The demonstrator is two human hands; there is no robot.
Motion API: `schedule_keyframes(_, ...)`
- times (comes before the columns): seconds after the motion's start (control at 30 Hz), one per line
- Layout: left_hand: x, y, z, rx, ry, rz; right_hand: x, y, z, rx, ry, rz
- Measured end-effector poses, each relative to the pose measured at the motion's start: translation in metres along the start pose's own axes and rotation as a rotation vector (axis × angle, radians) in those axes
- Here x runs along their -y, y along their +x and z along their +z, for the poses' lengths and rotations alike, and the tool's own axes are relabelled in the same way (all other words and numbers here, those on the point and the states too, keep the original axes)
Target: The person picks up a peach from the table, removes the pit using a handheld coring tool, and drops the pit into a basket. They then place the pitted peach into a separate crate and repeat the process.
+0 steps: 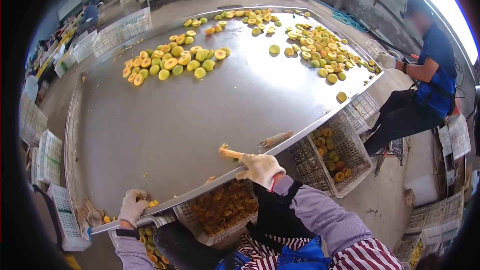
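My right hand [261,168], in a white knit glove, is closed round a short pale wooden stick-like tool [230,153] over the near edge of the metal table [165,145]. A second tool with a wooden handle [278,139] and a metal end lies along that edge, a little beyond my right hand. My left hand [133,206], gloved too, rests at the table's near left edge with its fingers loosely apart. A small yellow-orange fruit scrap [152,203] lies right by its fingertips.
Halved yellow-green peaches [175,60] lie in a heap at the far left, another heap [325,50] at the right. Below the edge stand a crate of orange scraps [225,207] and a crate of fruit [352,147]. A person in blue [432,55] stands at the right.
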State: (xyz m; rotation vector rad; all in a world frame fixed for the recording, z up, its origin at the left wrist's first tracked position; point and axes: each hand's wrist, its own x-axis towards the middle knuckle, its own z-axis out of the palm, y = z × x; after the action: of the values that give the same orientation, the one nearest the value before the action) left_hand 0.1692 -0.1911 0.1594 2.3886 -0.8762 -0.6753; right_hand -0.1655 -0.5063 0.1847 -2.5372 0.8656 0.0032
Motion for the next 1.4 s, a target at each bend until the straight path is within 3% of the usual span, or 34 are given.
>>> schedule_keyframes(0.07, 0.005, -0.001, 0.004, -0.027, -0.548, -0.179, -0.002, 0.0, 0.0, -0.004, -0.016, -0.018)
schedule_keyframes(0.2, -0.011, -0.048, -0.005, -0.266, -0.892, -0.066, -0.009, -0.003, 0.005, -0.031, 0.016, -0.035)
schedule_keyframes(0.33, 0.012, -0.116, -0.02, -0.232, -0.659, -0.022, -0.01, -0.008, 0.002, -0.079, 0.037, -0.078)
schedule_keyframes(0.4, 0.025, -0.144, -0.021, -0.319, 0.151, -0.002, -0.02, -0.008, 0.008, -0.112, 0.165, -0.043)
schedule_keyframes(0.47, 0.009, -0.164, 0.002, -0.641, 0.444, 0.106, -0.025, -0.019, 0.002, -0.087, 0.349, 0.052)
schedule_keyframes(0.53, -0.037, -0.175, 0.016, -0.525, 0.06, 0.187, -0.03, -0.041, 0.0, -0.205, 0.396, 0.108)
schedule_keyframes(0.6, -0.087, -0.184, 0.029, -0.306, -0.369, 0.14, -0.041, -0.066, 0.009, -0.484, 0.502, 0.102)
schedule_keyframes(0.7, -0.097, -0.192, 0.055, -0.245, -0.459, 0.134, -0.064, -0.11, 0.02, -0.649, 0.601, 0.193)
schedule_keyframes(0.73, -0.088, -0.188, 0.067, -0.282, -0.548, 0.088, -0.076, -0.128, 0.029, -0.585, 0.598, 0.347)
schedule_keyframes(0.77, -0.08, -0.185, 0.077, -0.387, -0.589, 0.032, -0.092, -0.146, 0.042, -0.564, 0.369, 0.28)
schedule_keyframes(0.8, -0.069, -0.183, 0.089, -0.515, -0.658, -0.015, -0.104, -0.162, 0.054, -0.408, 0.34, 0.352)
schedule_keyframes(0.83, -0.06, -0.184, 0.097, -0.578, -0.587, -0.026, -0.111, -0.184, 0.064, -0.181, 0.254, 0.326)
schedule_keyframes(0.87, -0.051, -0.185, 0.105, -0.641, -0.517, -0.034, -0.136, -0.203, 0.096, -0.153, 0.434, 0.322)
schedule_keyframes(0.9, -0.036, -0.185, 0.114, -0.647, -0.514, -0.031, -0.151, -0.219, 0.106, -0.115, 0.403, 0.169)
schedule_keyframes(0.93, -0.016, -0.186, 0.122, -0.629, -0.463, -0.1, -0.162, -0.229, 0.112, -0.083, 0.371, 0.022)
schedule_keyframes(0.97, -0.006, -0.191, 0.126, -0.602, -0.413, -0.168, -0.173, -0.233, 0.118, -0.093, 0.372, 0.032)
schedule_keyframes(1.0, 0.003, -0.199, 0.131, -0.591, -0.416, -0.153, -0.183, -0.236, 0.124, 0.048, 0.311, -0.02)
schedule_keyframes(1.03, 0.005, -0.202, 0.135, -0.501, -0.786, -0.227, -0.193, -0.237, 0.127, 0.184, 0.246, -0.068)
schedule_keyframes(1.07, 0.01, -0.206, 0.142, -0.383, -1.148, -0.306, -0.197, -0.238, 0.128, 0.165, 0.24, -0.048)
schedule_keyframes(1.13, 0.06, -0.216, 0.152, -0.357, -0.89, -0.464, -0.194, -0.239, 0.135, 0.356, 0.388, 0.096)
schedule_keyframes(1.17, 0.032, -0.219, 0.148, -0.379, -0.912, -0.542, -0.195, -0.239, 0.141, 0.379, 0.385, 0.11)
schedule_keyframes(1.2, 0.078, -0.222, 0.161, -0.299, -0.989, -0.614, -0.202, -0.241, 0.15, 0.367, 0.387, 0.13)
schedule_keyframes(1.27, 0.131, -0.24, 0.185, -0.237, -1.089, -0.638, -0.222, -0.243, 0.18, 0.517, 0.282, -0.004)
schedule_keyframes(1.3, 0.128, -0.246, 0.192, -0.238, -1.087, -0.643, -0.232, -0.244, 0.196, 0.61, 0.235, -0.049)
schedule_keyframes(1.37, 0.114, -0.28, 0.209, -0.26, -1.417, -0.575, -0.261, -0.264, 0.223, 0.575, 0.338, -0.064)
schedule_keyframes(1.4, 0.202, -0.272, 0.238, -0.282, -1.388, -0.633, -0.273, -0.27, 0.234, 0.525, 0.44, -0.07)
